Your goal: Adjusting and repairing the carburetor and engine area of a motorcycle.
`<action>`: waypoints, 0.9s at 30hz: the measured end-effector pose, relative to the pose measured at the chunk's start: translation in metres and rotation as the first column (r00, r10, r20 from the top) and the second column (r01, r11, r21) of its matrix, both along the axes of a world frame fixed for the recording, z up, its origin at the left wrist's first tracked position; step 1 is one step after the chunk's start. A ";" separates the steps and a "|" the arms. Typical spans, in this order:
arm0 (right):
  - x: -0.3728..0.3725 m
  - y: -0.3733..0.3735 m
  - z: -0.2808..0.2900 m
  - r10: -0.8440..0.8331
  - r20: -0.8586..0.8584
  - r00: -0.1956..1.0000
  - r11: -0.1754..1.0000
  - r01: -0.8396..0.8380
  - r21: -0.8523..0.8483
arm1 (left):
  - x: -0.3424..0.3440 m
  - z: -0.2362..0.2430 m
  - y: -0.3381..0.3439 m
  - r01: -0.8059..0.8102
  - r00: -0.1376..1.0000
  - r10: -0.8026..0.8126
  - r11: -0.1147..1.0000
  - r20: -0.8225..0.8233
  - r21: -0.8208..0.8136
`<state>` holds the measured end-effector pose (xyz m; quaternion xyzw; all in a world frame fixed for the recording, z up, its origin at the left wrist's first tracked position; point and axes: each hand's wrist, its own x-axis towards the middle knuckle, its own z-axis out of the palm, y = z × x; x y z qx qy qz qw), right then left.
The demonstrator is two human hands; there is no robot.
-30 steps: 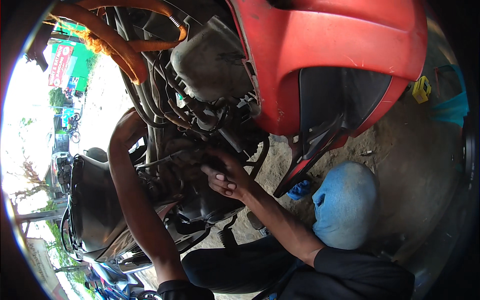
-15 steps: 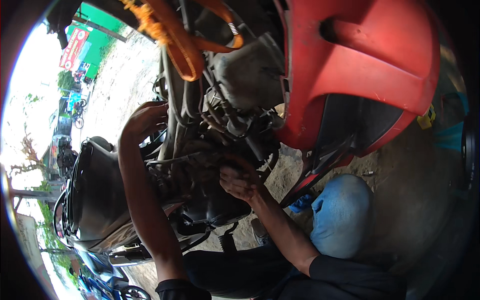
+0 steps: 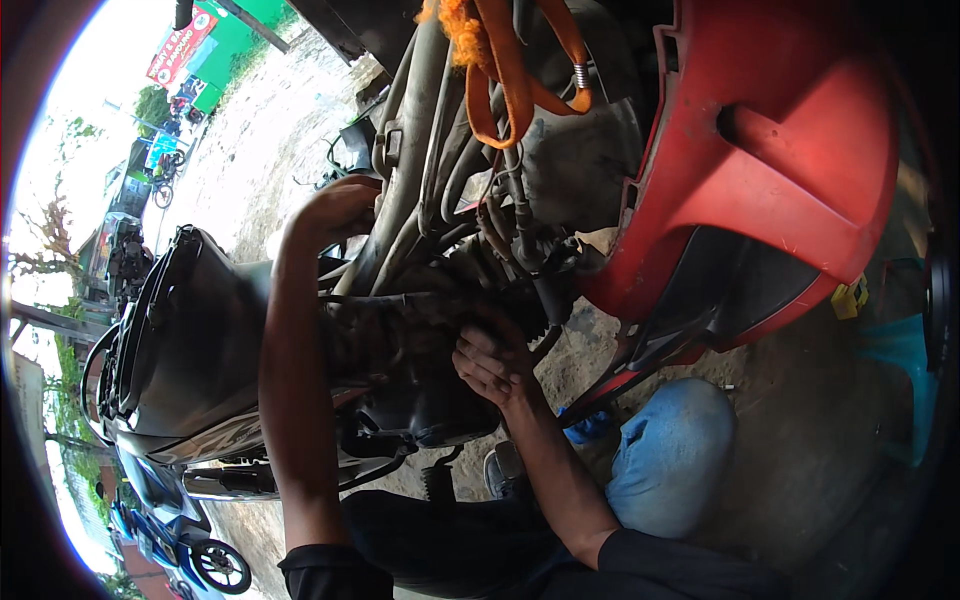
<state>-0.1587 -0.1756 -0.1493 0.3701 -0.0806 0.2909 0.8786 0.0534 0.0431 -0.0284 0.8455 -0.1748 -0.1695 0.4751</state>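
A motorcycle with its bare frame (image 3: pixel 405 200) and dark engine (image 3: pixel 430 400) exposed stands in front of me. My left hand (image 3: pixel 340 208) reaches across to the far side of the frame tubes. Its fingertips go out of sight there, so their grip is hidden. Lower down, my right hand (image 3: pixel 485 362) is closed beside the shaded engine, its fingers curled inward. Whatever it holds is lost in shadow. Cables and hoses (image 3: pixel 500 225) run between the frame and the red front fairing (image 3: pixel 790 190). An orange strap (image 3: pixel 515 95) hangs over the frame above both hands.
The dark seat (image 3: pixel 200 340) extends to the left. A knee in worn blue jeans (image 3: pixel 675 450) is at the lower right, near a teal plastic stool (image 3: pixel 905 380) and a small yellow object (image 3: pixel 850 298). A blue motorcycle (image 3: pixel 180 550) is parked at the lower left.
My view has shifted, so the frame, strap and fairing appear farther right. My left hand's fingers have slipped further behind the frame tubes; my right hand stays closed by the engine.
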 end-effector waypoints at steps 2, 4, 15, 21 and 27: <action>0.000 0.002 0.003 -0.008 0.034 0.999 0.999 0.010 -0.034 | -0.017 0.029 -0.014 -0.381 0.851 0.380 0.922 -0.363 0.072; 0.000 0.002 0.002 -0.019 0.065 0.998 0.997 0.023 -0.073 | -0.020 0.035 -0.015 -0.331 0.858 0.332 0.941 -0.392 0.072; -0.003 -0.001 0.008 -0.048 0.036 0.998 0.958 0.056 -0.282 | -0.036 0.064 -0.031 -0.268 0.842 0.212 0.963 -0.496 -0.043; 0.000 0.001 0.009 0.013 -0.011 1.000 0.995 -0.014 -0.096 | -0.041 0.068 -0.038 -0.254 0.922 0.274 0.961 -0.272 0.108; -0.003 0.000 0.009 0.005 -0.045 0.999 0.983 -0.014 -0.183 | -0.039 0.060 -0.030 -0.318 0.859 0.320 0.945 -0.400 0.074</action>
